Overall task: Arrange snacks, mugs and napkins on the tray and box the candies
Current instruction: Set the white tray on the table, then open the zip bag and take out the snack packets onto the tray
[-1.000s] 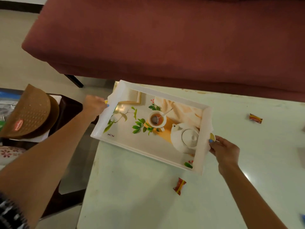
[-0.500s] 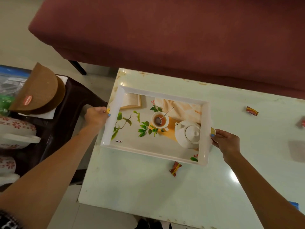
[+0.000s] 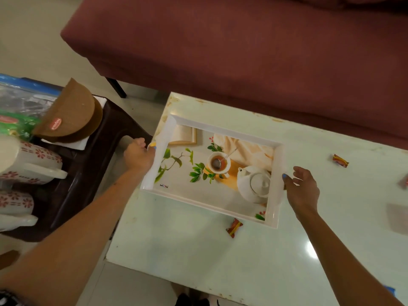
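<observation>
On table (image 3: 198, 250), left hand (image 3: 138, 154) apparently gripping tray (image 3: 273, 208)

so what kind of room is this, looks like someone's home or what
Most likely a home living room. A maroon sofa stands behind a low white table, a printed serving tray rests on the table, and floral mugs wait on a dark side stool at the left.

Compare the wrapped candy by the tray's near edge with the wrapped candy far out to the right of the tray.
The red-and-yellow wrapped candy by the white printed tray lies almost against its near rim; the red-orange wrapped candy lies well apart, past the right hand. The near one stands more upright in the picture; the far one lies more across. Both rest on the pale table, unboxed.
</observation>
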`<state>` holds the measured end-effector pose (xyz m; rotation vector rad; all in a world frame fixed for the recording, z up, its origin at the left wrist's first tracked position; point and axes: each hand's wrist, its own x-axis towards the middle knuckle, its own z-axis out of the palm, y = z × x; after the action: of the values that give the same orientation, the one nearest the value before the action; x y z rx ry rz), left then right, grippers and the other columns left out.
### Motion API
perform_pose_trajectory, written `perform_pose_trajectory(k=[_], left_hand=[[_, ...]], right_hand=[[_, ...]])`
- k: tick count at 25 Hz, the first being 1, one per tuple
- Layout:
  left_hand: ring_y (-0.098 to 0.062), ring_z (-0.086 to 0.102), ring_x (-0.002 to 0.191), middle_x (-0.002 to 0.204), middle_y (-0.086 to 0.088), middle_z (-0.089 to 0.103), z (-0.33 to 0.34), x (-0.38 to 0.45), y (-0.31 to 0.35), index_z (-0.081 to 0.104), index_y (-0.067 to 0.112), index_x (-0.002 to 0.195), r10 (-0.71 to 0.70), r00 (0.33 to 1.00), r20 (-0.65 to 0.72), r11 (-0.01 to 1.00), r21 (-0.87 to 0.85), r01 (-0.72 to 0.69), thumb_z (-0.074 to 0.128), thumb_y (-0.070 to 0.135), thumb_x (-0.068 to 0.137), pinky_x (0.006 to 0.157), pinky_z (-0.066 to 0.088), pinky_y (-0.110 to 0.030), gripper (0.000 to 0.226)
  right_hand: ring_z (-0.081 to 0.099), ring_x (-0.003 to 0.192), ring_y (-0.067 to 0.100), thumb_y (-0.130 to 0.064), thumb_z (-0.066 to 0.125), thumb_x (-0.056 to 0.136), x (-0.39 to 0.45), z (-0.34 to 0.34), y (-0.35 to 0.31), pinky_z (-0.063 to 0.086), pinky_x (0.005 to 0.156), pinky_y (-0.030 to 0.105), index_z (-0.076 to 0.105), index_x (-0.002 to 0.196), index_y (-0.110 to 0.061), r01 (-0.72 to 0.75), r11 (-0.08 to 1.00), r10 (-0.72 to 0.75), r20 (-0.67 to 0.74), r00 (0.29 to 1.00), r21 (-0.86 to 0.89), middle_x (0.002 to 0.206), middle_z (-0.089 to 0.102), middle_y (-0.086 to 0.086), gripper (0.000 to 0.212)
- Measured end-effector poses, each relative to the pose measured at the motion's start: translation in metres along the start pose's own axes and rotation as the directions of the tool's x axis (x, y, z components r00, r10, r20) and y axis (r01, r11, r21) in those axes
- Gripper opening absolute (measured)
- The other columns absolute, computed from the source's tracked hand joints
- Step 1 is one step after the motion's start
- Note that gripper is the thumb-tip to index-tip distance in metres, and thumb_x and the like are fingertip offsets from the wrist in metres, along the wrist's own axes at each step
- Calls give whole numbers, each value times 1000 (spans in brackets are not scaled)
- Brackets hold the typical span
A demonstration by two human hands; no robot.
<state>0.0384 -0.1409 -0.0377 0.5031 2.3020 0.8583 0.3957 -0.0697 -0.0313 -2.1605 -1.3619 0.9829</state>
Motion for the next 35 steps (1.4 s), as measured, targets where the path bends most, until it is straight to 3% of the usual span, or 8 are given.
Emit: perform_pose_trajectory(k=[4,7,11,14,17,23,30,35], left_hand=[[-17,57,116,127,-7,58,-38,-72,18,49,7,130,194,981,-4,963,-190,-191,63,13,86,102,44,-33,47],[5,60,102,111,9,64,-104,-119,33,55,14,120,279,930,-240,872,-341,-350,60,9,87,92,47,-13,34],[6,62,92,102,10,65,-204,-149,14,59,24,105,63,780,-623,807,-429,-407,56,5,88,82,49,-5,26],[3,61,89,104,0,65,-262,-135,-24,59,22,107,-146,690,-709,802,-493,-337,57,8,89,79,48,-3,23],[5,60,79,114,-14,62,-311,-97,-68,57,10,114,-355,691,-629,745,-637,-197,58,9,88,77,50,-9,25],[-31,52,115,120,-19,52,-355,-22,-124,46,-4,127,-608,777,-162,440,-884,160,63,16,86,104,42,-46,49],[-21,54,86,85,-6,55,-354,54,-128,53,7,94,-687,723,66,311,-873,375,71,26,79,77,48,-32,30],[-14,48,58,69,-4,54,-350,68,-131,54,12,75,-726,687,44,279,-893,352,65,14,85,44,46,-21,14]], right_hand=[[57,112,23,-22,59,90,-31,14,-51,38,87,25,52,126,-12,212,976,-215,88,973,42,130,57,5,39],[57,109,20,-24,58,91,-66,41,-120,39,84,26,54,125,-17,365,919,-391,223,893,151,130,57,3,35],[59,105,16,-27,58,90,-136,94,-220,43,77,20,52,126,-21,512,814,-581,367,726,276,125,55,-6,36],[58,102,9,-27,59,89,-195,138,-289,42,74,10,51,127,-21,546,754,-655,467,594,364,118,55,-10,39],[58,105,9,-31,60,87,-239,203,-349,48,87,24,52,127,-24,583,729,-669,551,499,358,120,58,-8,41],[43,130,23,-35,49,95,-255,328,-414,34,93,27,33,141,-13,759,650,-473,803,364,39,143,43,6,54],[34,136,36,-35,45,96,-233,414,-434,29,111,46,21,145,-8,781,562,-321,798,510,-273,149,35,15,61],[55,111,33,-33,59,88,-234,427,-439,39,97,42,57,117,-10,761,591,-443,681,583,-267,114,64,12,36]])
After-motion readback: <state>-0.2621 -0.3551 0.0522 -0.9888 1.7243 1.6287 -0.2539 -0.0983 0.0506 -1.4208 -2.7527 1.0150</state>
